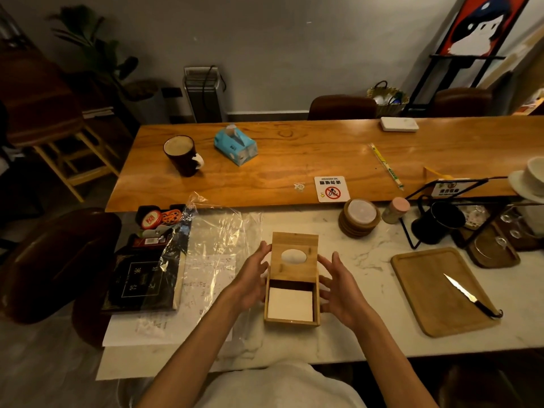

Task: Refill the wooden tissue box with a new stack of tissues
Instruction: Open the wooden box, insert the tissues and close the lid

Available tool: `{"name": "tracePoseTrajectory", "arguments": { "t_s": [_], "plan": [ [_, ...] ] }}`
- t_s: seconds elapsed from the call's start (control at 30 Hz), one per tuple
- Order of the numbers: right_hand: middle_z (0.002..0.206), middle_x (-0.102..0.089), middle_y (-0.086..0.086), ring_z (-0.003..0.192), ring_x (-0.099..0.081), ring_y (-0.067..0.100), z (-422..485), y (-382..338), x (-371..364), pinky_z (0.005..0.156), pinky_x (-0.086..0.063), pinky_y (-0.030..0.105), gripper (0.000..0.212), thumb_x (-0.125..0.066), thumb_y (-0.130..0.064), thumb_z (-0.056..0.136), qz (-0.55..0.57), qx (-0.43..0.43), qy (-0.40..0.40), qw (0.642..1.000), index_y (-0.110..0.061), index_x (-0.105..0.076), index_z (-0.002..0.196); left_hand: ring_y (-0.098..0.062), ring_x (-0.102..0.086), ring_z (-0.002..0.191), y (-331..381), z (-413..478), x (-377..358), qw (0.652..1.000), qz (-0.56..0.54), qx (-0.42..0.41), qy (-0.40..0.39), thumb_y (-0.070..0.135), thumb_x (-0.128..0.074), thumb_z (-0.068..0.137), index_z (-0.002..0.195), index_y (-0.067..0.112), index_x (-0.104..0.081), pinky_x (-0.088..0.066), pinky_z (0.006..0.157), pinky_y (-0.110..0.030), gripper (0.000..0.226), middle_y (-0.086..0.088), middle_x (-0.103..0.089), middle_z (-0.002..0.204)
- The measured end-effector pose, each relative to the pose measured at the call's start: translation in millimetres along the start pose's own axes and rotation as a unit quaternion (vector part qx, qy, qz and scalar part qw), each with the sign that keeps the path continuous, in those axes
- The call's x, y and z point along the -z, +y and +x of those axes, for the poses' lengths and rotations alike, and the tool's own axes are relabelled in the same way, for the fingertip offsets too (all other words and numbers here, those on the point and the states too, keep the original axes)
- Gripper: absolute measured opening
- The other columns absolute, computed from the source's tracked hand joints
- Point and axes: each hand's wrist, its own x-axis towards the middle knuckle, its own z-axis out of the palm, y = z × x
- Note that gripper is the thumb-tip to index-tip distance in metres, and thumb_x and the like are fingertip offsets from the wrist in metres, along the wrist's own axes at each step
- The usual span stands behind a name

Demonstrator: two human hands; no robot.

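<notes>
The wooden tissue box [316,301] stands on the white marble counter in front of me. Its lid [294,267], with an oval hole, is swung up and back. A white stack of tissues [290,303] lies flat inside the box. My left hand [252,278] hovers at the box's left side, fingers spread near the lid's edge. My right hand [343,291] hovers at the right side, fingers spread, a little apart from the box. Neither hand holds anything.
Clear plastic wrapping [219,231] lies to the left over papers, beside a dark book [141,282]. A wooden tray [435,285] with a knife [468,295] sits to the right. Coasters [359,219], a black mug [438,222] and a blue tissue pack [235,145] stand farther back.
</notes>
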Motion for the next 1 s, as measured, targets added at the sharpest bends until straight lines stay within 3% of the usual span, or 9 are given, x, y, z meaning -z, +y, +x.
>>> {"name": "tracePoseTrajectory", "arguments": {
  "t_s": [0.1,0.17,0.23,0.33,0.5,0.63,0.83,0.9,1.0],
  "plan": [
    [0.128,-0.064,0.011,0.118,-0.059,0.036,-2,4,4,0.092,-0.052,0.057,0.058,-0.038,-0.072,0.089,0.01,0.013,0.01,1.0,-0.027,-0.067,0.112,-0.033,-0.053,0.124,-7,1,13,0.999,-0.048,-0.006,0.005,0.064,-0.04,0.094,0.118,0.017,-0.065,-0.047,0.094,-0.048,0.058,-0.008,-0.059,0.132],
    [0.124,-0.066,0.004,0.118,-0.06,0.028,-6,11,9,0.083,-0.055,0.043,0.042,-0.057,-0.063,0.085,-0.039,0.031,0.012,0.999,-0.026,-0.07,0.102,-0.033,-0.054,0.121,-20,-4,19,0.999,-0.001,-0.038,-0.003,0.047,-0.057,0.092,0.1,0.017,-0.071,-0.051,0.082,-0.04,0.034,-0.002,-0.064,0.121],
    [0.13,-0.061,-0.004,0.114,-0.061,0.016,-9,23,16,0.077,-0.057,0.028,0.035,-0.072,-0.043,0.082,-0.109,0.083,0.019,0.99,-0.04,-0.066,0.116,-0.03,-0.051,0.13,-41,-3,26,0.995,0.047,-0.086,0.003,0.022,-0.067,0.091,0.109,0.025,-0.07,-0.052,0.092,-0.038,0.019,0.004,-0.061,0.13],
    [0.14,-0.039,-0.008,0.114,-0.057,0.011,-6,42,22,0.07,-0.058,0.018,0.078,-0.075,-0.022,0.084,-0.194,0.154,0.047,0.968,-0.051,-0.035,0.144,-0.015,-0.036,0.14,-66,-6,25,0.986,0.082,-0.14,0.025,0.007,-0.064,0.092,0.141,0.034,-0.043,-0.042,0.11,-0.038,0.06,0.01,-0.039,0.147],
    [0.152,-0.036,0.005,0.116,-0.055,0.013,0,52,17,0.08,-0.055,0.022,0.088,-0.072,-0.012,0.087,-0.239,0.181,0.075,0.951,-0.043,-0.021,0.152,-0.019,-0.032,0.144,-78,-3,19,0.982,0.096,-0.145,0.076,-0.001,-0.06,0.093,0.15,0.019,-0.032,-0.038,0.11,-0.032,0.066,-0.003,-0.032,0.158],
    [0.157,-0.033,0.006,0.137,-0.043,0.024,-1,53,17,0.107,-0.044,0.042,0.074,-0.064,-0.03,0.092,-0.201,0.139,0.1,0.964,-0.037,-0.023,0.153,-0.017,-0.031,0.145,-77,-3,15,0.985,0.07,-0.127,0.093,0.012,-0.057,0.098,0.151,0.021,-0.032,-0.035,0.112,-0.032,0.06,-0.001,-0.033,0.158],
    [0.153,-0.04,-0.002,0.137,-0.042,0.022,-20,55,15,0.109,-0.038,0.044,0.062,-0.037,-0.06,0.096,-0.108,0.026,0.095,0.989,-0.031,-0.032,0.151,-0.012,-0.037,0.14,-75,-5,7,0.997,0.04,-0.064,0.022,0.05,-0.042,0.095,0.154,0.029,-0.023,-0.028,0.117,-0.035,0.065,0.002,-0.034,0.157],
    [0.144,-0.05,-0.007,0.13,-0.049,0.016,-22,53,10,0.109,-0.038,0.041,0.059,-0.031,-0.061,0.096,-0.11,0.002,0.073,0.991,-0.03,-0.04,0.146,-0.016,-0.039,0.14,-75,-4,4,0.999,0.022,-0.046,0.004,0.057,-0.045,0.089,0.154,0.032,-0.023,-0.026,0.12,-0.044,0.072,0.003,-0.037,0.156],
    [0.104,-0.065,-0.027,0.096,-0.058,-0.004,-25,45,-2,0.088,-0.046,0.024,0.048,-0.031,-0.068,0.085,-0.119,-0.006,0.054,0.991,-0.043,-0.055,0.118,-0.016,-0.034,0.143,-75,-2,2,1.0,0.015,-0.017,0.002,0.07,-0.053,0.082,0.153,0.041,-0.019,-0.021,0.122,-0.047,0.084,0.008,-0.032,0.158]
  ]
}}
